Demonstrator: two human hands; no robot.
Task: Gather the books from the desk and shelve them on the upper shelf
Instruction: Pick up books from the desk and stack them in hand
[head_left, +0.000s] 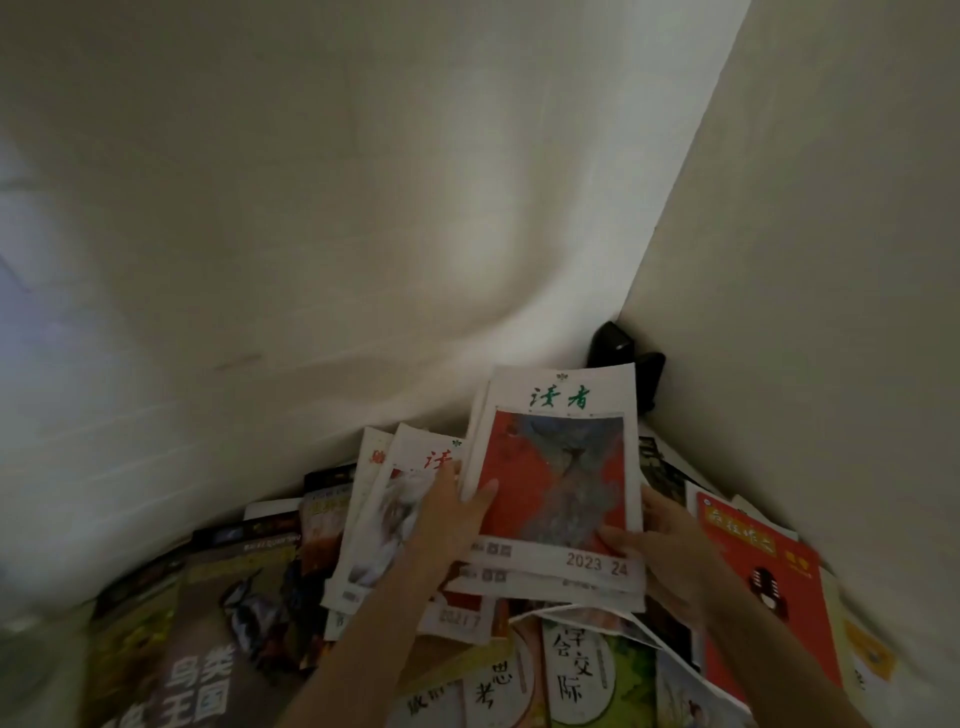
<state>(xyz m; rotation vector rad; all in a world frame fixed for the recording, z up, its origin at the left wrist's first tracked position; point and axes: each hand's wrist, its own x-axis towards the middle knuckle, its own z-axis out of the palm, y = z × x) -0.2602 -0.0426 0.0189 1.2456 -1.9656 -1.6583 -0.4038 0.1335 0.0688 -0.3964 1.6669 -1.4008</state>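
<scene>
Against the corner where two pale walls (363, 208) meet, a small stack of magazines (558, 478) is held tilted up above a spread of books and magazines. Its top cover has green characters over a red and grey picture, with "2023 24" printed along the bottom strip. The left hand (457, 512) grips the stack's left edge, thumb lying across the red cover and fingers behind. The right hand (662, 545) holds the lower right corner, thumb on the front near the date and fingers curled under the stack. Just left of the stack lies another white magazine with red characters (410, 499), partly hidden by the left hand. Further left, dark-covered nature magazines (234, 597) overlap one another, one showing a bird. At the right lies a red book with yellow characters (753, 571), and below the hands a green-covered booklet (587, 670) rests among loose pages. A black object (623, 358) sits in the corner behind the stack; what it is cannot be told. The desk surface itself is hidden under the pile
</scene>
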